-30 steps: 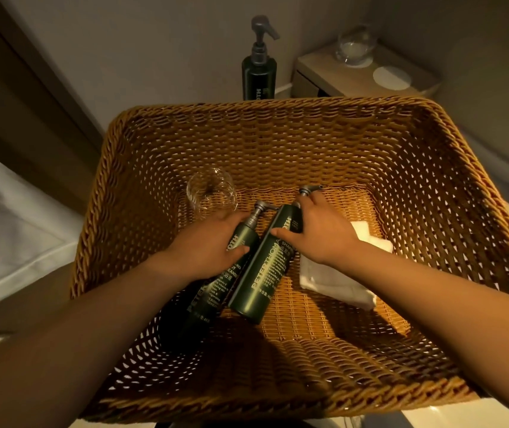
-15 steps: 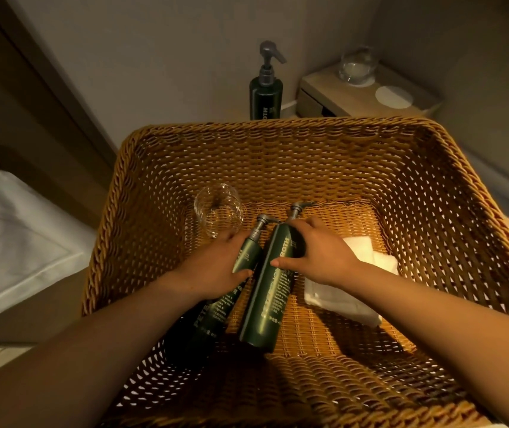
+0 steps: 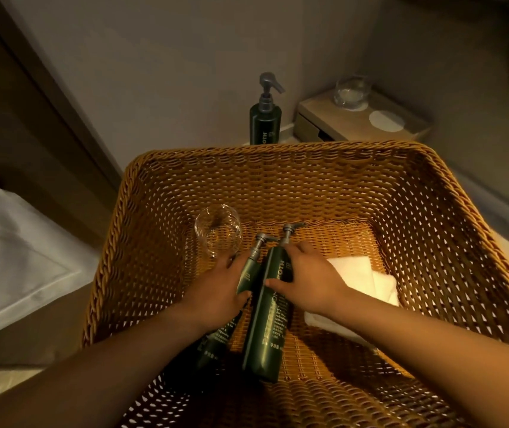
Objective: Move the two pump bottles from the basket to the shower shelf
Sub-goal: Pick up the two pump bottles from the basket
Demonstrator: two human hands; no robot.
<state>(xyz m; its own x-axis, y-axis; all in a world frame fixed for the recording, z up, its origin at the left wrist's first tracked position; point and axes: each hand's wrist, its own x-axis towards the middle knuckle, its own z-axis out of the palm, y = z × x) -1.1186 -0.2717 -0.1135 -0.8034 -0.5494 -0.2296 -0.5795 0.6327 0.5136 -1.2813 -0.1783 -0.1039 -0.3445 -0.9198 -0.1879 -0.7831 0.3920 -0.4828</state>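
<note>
Dark-green pump bottles, left (image 3: pixel 248 273) and right (image 3: pixel 270 316), are clasped by the left hand (image 3: pixel 216 288) and right hand (image 3: pixel 311 281) in the basket (image 3: pixel 277 180); lifting out is judged next.

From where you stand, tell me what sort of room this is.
Probably a hotel bathroom or shower corner. A matching pump bottle stands against the wall beside a small shelf holding a glass, and the basket carries more bottles and a folded white towel.

left bottle (image 3: pixel 248 270) base: shadowed | forearms: cut off | towel (image 3: pixel 367 282): part-covered
</note>
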